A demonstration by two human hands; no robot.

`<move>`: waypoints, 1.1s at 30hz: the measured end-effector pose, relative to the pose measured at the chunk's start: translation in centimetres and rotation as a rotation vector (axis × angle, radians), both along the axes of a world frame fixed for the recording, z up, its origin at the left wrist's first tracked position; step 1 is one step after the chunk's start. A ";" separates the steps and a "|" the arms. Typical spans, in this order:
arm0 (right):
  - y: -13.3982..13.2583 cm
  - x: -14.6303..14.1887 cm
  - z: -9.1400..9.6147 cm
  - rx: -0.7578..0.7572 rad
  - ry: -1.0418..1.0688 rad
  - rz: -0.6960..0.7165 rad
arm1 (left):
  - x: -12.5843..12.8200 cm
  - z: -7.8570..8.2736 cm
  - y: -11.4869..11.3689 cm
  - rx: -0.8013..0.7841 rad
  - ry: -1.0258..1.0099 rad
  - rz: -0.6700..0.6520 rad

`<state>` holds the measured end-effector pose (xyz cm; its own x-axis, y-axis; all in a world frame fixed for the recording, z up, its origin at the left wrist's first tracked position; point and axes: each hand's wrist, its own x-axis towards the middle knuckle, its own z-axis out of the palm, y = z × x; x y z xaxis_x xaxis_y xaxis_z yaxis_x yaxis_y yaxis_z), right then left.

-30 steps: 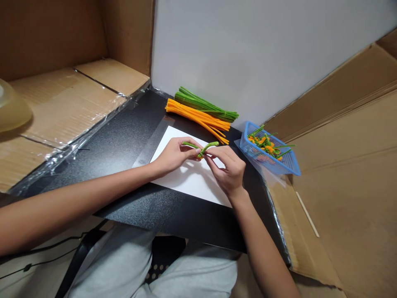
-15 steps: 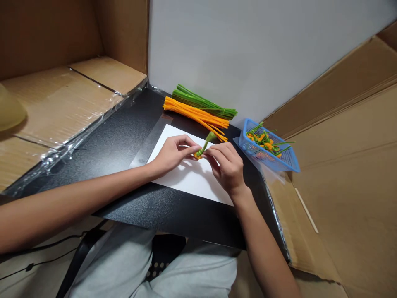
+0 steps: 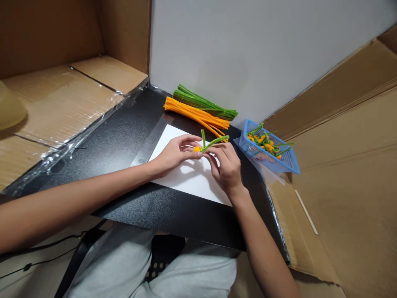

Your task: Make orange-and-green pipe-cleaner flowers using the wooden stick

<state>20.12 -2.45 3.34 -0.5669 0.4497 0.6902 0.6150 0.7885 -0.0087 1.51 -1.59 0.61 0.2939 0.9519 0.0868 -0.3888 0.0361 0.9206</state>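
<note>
Between my hands, above a white sheet of paper [image 3: 198, 182], is a small pipe-cleaner piece [image 3: 197, 149] with an orange coiled body and two green ends sticking out to the upper right. My left hand [image 3: 176, 155] pinches the orange part between thumb and fingers. From the other side, my right hand [image 3: 223, 163] grips the green part near where it meets the orange. Beyond the hands lie a bundle of orange pipe cleaners [image 3: 195, 112] and a bundle of green pipe cleaners [image 3: 203, 102].
A blue mesh basket [image 3: 268, 161] at the right holds several orange-and-green pieces. The black table [image 3: 124, 136] meets a white wall [image 3: 248, 54] at the back. Cardboard panels [image 3: 347, 174] stand at both sides, and a yellowish rounded object [image 3: 10, 105] is at the far left.
The pipe-cleaner piece has turned in my fingers. Its orange part now points left, and its green ends have spread apart into a V.
</note>
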 end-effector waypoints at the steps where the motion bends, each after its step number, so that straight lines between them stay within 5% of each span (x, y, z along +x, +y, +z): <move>1: 0.0 -0.1 0.0 0.003 -0.001 -0.002 | 0.0 0.0 0.0 0.020 0.015 0.009; 14: -0.5 -0.7 -0.1 -0.002 0.030 0.057 | 0.0 0.3 -0.7 0.331 0.225 0.156; 21: -0.4 -0.4 0.0 -0.038 0.111 0.052 | 0.0 0.7 -0.6 0.236 0.049 0.056; 27: -0.6 -0.9 -0.2 -0.054 0.203 0.055 | 0.1 0.4 -0.3 -0.049 -0.118 -0.025; 33: -0.7 -1.2 -0.3 -0.126 0.285 0.000 | -0.2 0.4 0.0 0.079 -0.088 -0.079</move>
